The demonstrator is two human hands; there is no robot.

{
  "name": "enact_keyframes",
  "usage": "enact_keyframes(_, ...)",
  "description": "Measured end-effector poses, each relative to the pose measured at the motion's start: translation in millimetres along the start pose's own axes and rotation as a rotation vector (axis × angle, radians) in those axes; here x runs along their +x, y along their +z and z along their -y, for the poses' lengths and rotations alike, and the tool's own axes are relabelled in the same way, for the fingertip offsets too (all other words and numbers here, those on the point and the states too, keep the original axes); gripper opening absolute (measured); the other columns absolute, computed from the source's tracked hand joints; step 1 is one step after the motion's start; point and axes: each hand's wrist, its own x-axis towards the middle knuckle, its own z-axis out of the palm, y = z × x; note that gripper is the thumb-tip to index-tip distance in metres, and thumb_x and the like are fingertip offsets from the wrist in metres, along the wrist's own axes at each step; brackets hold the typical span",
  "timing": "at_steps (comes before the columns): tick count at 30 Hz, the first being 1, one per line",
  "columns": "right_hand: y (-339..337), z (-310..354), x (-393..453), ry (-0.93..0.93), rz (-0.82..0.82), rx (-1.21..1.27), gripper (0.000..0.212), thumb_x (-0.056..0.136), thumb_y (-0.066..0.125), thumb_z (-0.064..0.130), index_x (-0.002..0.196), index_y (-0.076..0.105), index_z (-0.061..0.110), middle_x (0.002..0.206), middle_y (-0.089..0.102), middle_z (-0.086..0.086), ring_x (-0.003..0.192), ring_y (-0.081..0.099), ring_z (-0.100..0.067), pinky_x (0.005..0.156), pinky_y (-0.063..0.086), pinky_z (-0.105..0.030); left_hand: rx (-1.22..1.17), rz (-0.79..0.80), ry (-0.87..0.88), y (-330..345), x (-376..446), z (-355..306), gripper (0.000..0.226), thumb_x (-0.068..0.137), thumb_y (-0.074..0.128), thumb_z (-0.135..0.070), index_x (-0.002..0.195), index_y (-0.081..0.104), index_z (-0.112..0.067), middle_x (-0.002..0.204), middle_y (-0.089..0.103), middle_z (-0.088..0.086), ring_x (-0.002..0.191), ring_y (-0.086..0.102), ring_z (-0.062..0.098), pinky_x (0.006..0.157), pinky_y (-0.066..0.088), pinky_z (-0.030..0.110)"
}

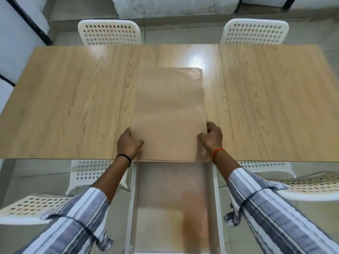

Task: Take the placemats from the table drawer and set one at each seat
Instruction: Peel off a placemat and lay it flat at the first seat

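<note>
A stack of translucent beige placemats [169,110] lies lengthwise on the middle of the wooden table [64,99], its near edge at the table's front edge. My left hand [129,143] grips the stack's left near corner, thumb on top. My right hand [211,137] holds the right near edge the same way. Below the table edge the white table drawer [216,208] stands pulled out toward me; its frosted bottom shows an orange stain and nothing else inside.
Two white perforated chairs stand at the far side, one left [110,33] and one right [254,31]. Two more white chairs sit on my side, left [33,206] and right [311,186] of the drawer. Grey floor and wall lie beyond.
</note>
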Motion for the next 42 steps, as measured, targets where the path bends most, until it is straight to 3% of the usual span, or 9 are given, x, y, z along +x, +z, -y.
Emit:
enact_keyframes(3, 8.3, -3.4, -14.9, -0.117, 0.100, -0.292, 0.098, 0.080, 0.077, 0.037, 0.155, 0.016, 0.018, 0.157, 0.018, -0.014, 0.143, 0.021, -0.032, 0.117, 0.028, -0.046, 0.009, 0.028, 0.038, 0.6, -5.0, 1.6, 0.083, 0.083, 0.073, -0.022, 0.152, 0.028, -0.007, 0.155, 0.035, 0.011, 0.143, 0.033, 0.025, 0.115, 0.029, 0.035)
enact_keyframes(7, 7.9, -32.2, -45.6, -0.304, 0.206, -0.569, 0.116, 0.074, 0.080, 0.049, 0.157, 0.002, 0.026, 0.164, -0.006, -0.012, 0.151, 0.000, -0.033, 0.122, 0.013, -0.046, 0.277, 0.093, 0.216, 3.0, -18.0, 18.1, 0.100, 0.077, 0.079, -0.035, 0.154, 0.020, -0.014, 0.161, 0.017, 0.009, 0.148, 0.018, 0.024, 0.118, 0.022, 0.035)
enact_keyframes(13, -4.3, -75.5, -65.0, -0.479, 0.125, -0.587, 0.066, 0.085, 0.072, 0.011, 0.145, 0.046, 0.022, 0.161, 0.021, -0.016, 0.148, 0.022, -0.035, 0.119, 0.028, -0.047, 0.708, 0.150, 0.417, 10.7, -34.8, 49.1, 0.079, 0.086, 0.071, -0.021, 0.152, 0.027, -0.029, 0.163, 0.010, 0.004, 0.148, 0.012, 0.034, 0.117, 0.028, 0.042)
enact_keyframes(19, -12.5, -63.7, -53.1, -0.478, 0.115, -0.564, 0.053, 0.083, 0.075, 0.014, 0.133, 0.060, 0.024, 0.157, 0.034, -0.009, 0.147, 0.029, -0.026, 0.113, 0.038, -0.037, 0.711, 0.147, 0.416, 2.9, -21.8, 30.1, 0.072, 0.082, 0.075, -0.020, 0.146, 0.042, -0.029, 0.161, 0.018, 0.006, 0.146, 0.023, 0.027, 0.111, 0.037, 0.037)
enact_keyframes(25, -11.3, -49.9, -55.0, -0.334, 0.210, -0.435, 0.065, 0.082, 0.076, 0.017, 0.141, 0.049, 0.024, 0.160, 0.027, -0.010, 0.148, 0.023, -0.024, 0.114, 0.026, -0.029, 0.389, 0.160, 0.251, -4.4, -23.1, 15.8, 0.092, 0.073, 0.082, -0.034, 0.150, 0.034, -0.019, 0.159, 0.026, 0.008, 0.144, 0.030, 0.025, 0.113, 0.029, 0.033)
enact_keyframes(28, -7.8, -46.2, -60.7, -0.299, 0.206, -0.330, 0.059, 0.089, 0.067, 0.017, 0.143, 0.044, 0.020, 0.159, 0.028, -0.009, 0.148, 0.022, -0.022, 0.109, 0.017, -0.021, 0.037, 0.099, 0.128, -4.2, -28.6, 11.0, 0.080, 0.080, 0.076, -0.037, 0.148, 0.038, -0.015, 0.151, 0.041, 0.008, 0.138, 0.042, 0.023, 0.108, 0.036, 0.033)
enact_keyframes(32, -10.0, -40.8, -60.9, -0.251, 0.149, -0.232, 0.064, 0.087, 0.069, 0.016, 0.144, 0.041, 0.016, 0.150, 0.041, -0.005, 0.139, 0.039, -0.022, 0.108, 0.030, -0.025, -0.210, -0.040, -0.085, -4.9, -26.1, -0.3, 0.062, 0.087, 0.067, -0.034, 0.142, 0.046, -0.013, 0.142, 0.051, 0.011, 0.129, 0.049, 0.023, 0.104, 0.039, 0.032)
enact_keyframes(36, -13.0, -38.5, -61.0, -0.240, 0.183, -0.269, 0.077, 0.082, 0.073, 0.016, 0.148, 0.034, 0.019, 0.153, 0.038, -0.003, 0.140, 0.037, -0.022, 0.106, 0.029, -0.024, -0.272, -0.080, -0.158, -5.7, -21.1, -7.1, 0.047, 0.092, 0.057, -0.024, 0.137, 0.051, -0.012, 0.132, 0.056, 0.006, 0.107, 0.054, 0.019, 0.091, 0.041, 0.026)
enact_keyframes(42, -12.5, -36.7, -65.9, -0.230, 0.313, -0.397, 0.096, 0.079, 0.077, 0.013, 0.155, 0.018, 0.018, 0.163, 0.016, -0.013, 0.147, 0.026, -0.031, 0.113, 0.031, -0.032, -0.345, -0.104, -0.205, -5.9, -17.4, 1.3, 0.040, 0.088, 0.052, -0.016, 0.128, 0.058, -0.012, 0.104, 0.063, 0.002, 0.086, 0.063, 0.018, 0.089, 0.056, 0.040)
